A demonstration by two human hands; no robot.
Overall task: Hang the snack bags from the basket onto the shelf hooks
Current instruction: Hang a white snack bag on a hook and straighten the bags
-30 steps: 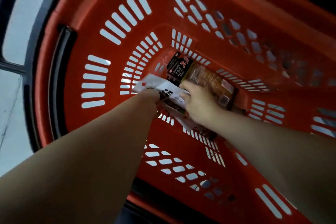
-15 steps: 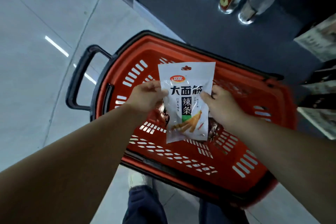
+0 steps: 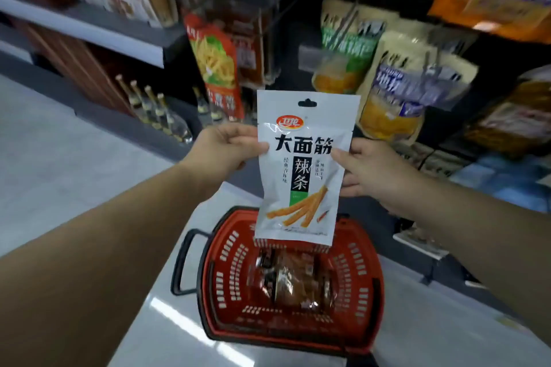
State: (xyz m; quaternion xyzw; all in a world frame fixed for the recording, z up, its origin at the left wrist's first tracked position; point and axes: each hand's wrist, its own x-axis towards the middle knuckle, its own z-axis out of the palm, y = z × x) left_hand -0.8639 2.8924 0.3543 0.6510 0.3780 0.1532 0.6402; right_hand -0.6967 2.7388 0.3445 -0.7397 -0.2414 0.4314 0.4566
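Shop aisle, pale glossy floor (image 3: 74,158). Red basket (image 3: 362,283) on floor, dark snack packs (image 3: 293,280) inside. White snack bag (image 3: 304,170) upright above basket, left hand (image 3: 226,147) and right hand (image 3: 372,171) fingers pinching its side edges. Blurred hanging bags (image 3: 396,80), possibly on hooks, behind; bottles (image 3: 155,107) on low shelf.

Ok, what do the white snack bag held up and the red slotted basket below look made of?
White snack bag: likely glossy plastic film; it creases and shines where the left hand and right hand pinch it. Red slotted basket: apparently rigid moulded plastic, with even slots.
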